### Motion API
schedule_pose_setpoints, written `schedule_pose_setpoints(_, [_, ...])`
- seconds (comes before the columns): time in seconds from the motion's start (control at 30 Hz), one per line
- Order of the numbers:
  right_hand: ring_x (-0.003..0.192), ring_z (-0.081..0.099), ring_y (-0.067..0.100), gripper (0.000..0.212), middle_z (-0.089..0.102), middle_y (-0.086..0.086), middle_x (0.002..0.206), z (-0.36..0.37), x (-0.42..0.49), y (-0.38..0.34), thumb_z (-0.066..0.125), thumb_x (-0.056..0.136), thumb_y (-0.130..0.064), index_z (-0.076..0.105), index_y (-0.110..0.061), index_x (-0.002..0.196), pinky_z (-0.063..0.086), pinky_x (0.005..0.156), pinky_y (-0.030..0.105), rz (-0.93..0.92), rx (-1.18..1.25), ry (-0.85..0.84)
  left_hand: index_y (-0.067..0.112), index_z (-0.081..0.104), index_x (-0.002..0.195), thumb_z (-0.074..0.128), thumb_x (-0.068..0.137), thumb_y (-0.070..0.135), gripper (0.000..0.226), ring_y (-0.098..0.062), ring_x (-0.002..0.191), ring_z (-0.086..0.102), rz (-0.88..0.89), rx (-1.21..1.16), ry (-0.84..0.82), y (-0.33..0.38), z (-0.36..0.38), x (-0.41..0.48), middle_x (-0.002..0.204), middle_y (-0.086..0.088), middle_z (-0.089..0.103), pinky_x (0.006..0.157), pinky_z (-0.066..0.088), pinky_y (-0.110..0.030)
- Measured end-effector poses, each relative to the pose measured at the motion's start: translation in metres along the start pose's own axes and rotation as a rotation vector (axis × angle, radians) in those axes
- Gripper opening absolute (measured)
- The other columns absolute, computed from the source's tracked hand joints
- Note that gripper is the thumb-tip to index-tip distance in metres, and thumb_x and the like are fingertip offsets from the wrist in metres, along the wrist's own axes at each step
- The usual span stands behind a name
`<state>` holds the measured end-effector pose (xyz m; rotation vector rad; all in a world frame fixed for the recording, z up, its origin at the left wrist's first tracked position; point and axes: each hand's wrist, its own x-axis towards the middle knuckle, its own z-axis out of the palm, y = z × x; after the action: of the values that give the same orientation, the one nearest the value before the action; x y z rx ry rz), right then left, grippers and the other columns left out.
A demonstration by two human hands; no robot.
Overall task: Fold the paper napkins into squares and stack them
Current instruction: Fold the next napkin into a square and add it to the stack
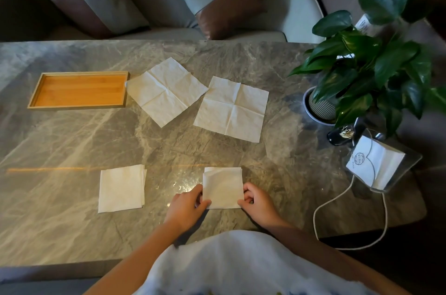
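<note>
down near the table edge, both hands, left (187, 204) and right (257, 200), pinch the folded napkin (222, 188) by its sides.

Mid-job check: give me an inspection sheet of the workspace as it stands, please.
Surface: marble table, glossy, with a streak of glare.
Job's things: folded napkin near the front edge. Folded square to its left, with layered edges. Unfolded napkin beside the tray. Second unfolded napkin right of it. Both unfolded ones lie flat, creased in quarters.
Clutter: wooden tray at back left, nothing in it. At right, a potted plant, a clear holder with white paper, and a small dark object.
Grips: left hand and right hand each pinch a lower corner of the folded napkin.
Cables: white cord loops off the table's right edge.
Surroundings: sofa with cushions behind the table.
</note>
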<state>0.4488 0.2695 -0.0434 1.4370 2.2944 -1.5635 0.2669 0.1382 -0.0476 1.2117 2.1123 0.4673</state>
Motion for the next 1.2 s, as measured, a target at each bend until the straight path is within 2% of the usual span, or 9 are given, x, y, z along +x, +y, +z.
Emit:
schedule_pose_setpoints(0.13, [0.074,0.066,0.015,0.015,0.071,-0.001,0.079,0.000,0.001,0.000,0.066,0.083,-0.008,0.059,-0.014,0.094,0.053,0.073,0.035,0.011,-0.008,-0.010,0.025,0.050,0.086,0.054,0.090,0.030,0.008,-0.015,0.075,0.062,-0.058,-0.037,-0.030,-0.002,0.002,-0.001,0.079,0.006,0.066,0.071,0.047,-0.028])
schedule_pose_setpoints(0.3, [0.078,0.067,0.015,0.027,0.072,0.001,0.086,-0.001,0.002,-0.002,0.066,0.083,-0.010,0.056,-0.017,0.107,0.055,0.077,0.037,0.023,-0.052,-0.012,0.028,0.050,0.092,0.055,0.090,0.029,0.005,-0.014,0.075,0.064,-0.111,-0.117,-0.023,-0.001,0.001,0.000,0.079,0.007,0.070,0.074,0.051,-0.030])
schedule_pose_setpoints(0.5, [0.078,0.065,0.012,0.043,0.067,-0.003,0.084,-0.003,0.003,-0.003,0.068,0.083,-0.016,0.048,-0.023,0.121,0.056,0.077,0.035,0.058,-0.025,0.012,0.026,0.043,0.113,0.055,0.090,0.034,0.027,-0.012,0.072,0.063,-0.113,-0.097,0.014,0.000,0.000,-0.001,0.077,0.011,0.066,0.072,0.049,-0.029])
schedule_pose_setpoints(0.63, [0.076,0.059,0.009,0.047,0.060,-0.009,0.088,-0.003,0.003,-0.001,0.067,0.084,-0.020,0.046,-0.022,0.126,0.054,0.073,0.032,0.035,-0.076,0.059,0.026,0.039,0.119,0.058,0.087,0.038,0.038,-0.013,0.076,0.063,-0.051,-0.003,0.054,-0.001,-0.003,-0.004,0.088,0.011,0.062,0.081,0.049,-0.032])
schedule_pose_setpoints(0.73, [0.098,0.053,0.010,0.046,0.052,-0.010,0.109,-0.007,0.004,-0.008,0.064,0.085,-0.026,0.046,-0.024,0.127,0.048,0.076,0.027,-0.136,-0.314,0.130,0.025,0.039,0.126,0.055,0.089,0.036,0.042,-0.018,0.103,0.058,0.022,0.084,0.133,-0.001,0.000,-0.006,0.119,0.006,0.057,0.094,0.042,-0.036])
schedule_pose_setpoints(0.8, [0.121,0.043,0.015,0.049,0.047,-0.004,0.130,-0.007,0.008,-0.019,0.060,0.087,-0.030,0.043,-0.023,0.132,0.043,0.094,0.032,-0.288,-0.466,0.105,0.023,0.041,0.131,0.053,0.090,0.034,0.044,-0.020,0.117,0.051,0.131,0.193,0.191,0.001,0.001,-0.004,0.131,0.004,0.052,0.100,0.038,-0.039])
schedule_pose_setpoints(0.9, [0.143,0.020,0.020,0.061,0.024,-0.001,0.156,0.002,0.015,-0.033,0.052,0.092,-0.036,0.028,-0.021,0.146,0.023,0.115,0.041,-0.400,-0.687,-0.018,0.017,0.046,0.135,0.063,0.085,0.031,0.055,-0.023,0.125,0.052,0.302,0.390,0.204,0.004,0.002,0.005,0.139,-0.003,0.052,0.103,0.039,-0.046])
schedule_pose_setpoints(1.03, [0.149,-0.008,0.018,0.071,-0.005,-0.003,0.163,0.013,0.022,-0.036,0.047,0.097,-0.034,0.005,-0.018,0.152,0.002,0.119,0.051,-0.346,-0.817,-0.134,0.015,0.025,0.147,0.053,0.091,0.034,0.065,-0.026,0.144,0.023,0.273,0.459,0.052,0.007,0.005,0.018,0.156,-0.005,0.025,0.114,0.019,-0.053])
schedule_pose_setpoints(1.2, [0.148,-0.013,0.017,0.077,-0.008,-0.003,0.162,0.014,0.025,-0.026,0.053,0.094,-0.033,0.004,-0.017,0.152,0.001,0.117,0.056,-0.326,-0.864,-0.148,0.019,-0.001,0.150,0.035,0.098,0.038,0.066,-0.021,0.147,-0.007,0.224,0.525,-0.073,0.002,0.008,0.027,0.161,-0.001,-0.004,0.116,-0.002,-0.051])
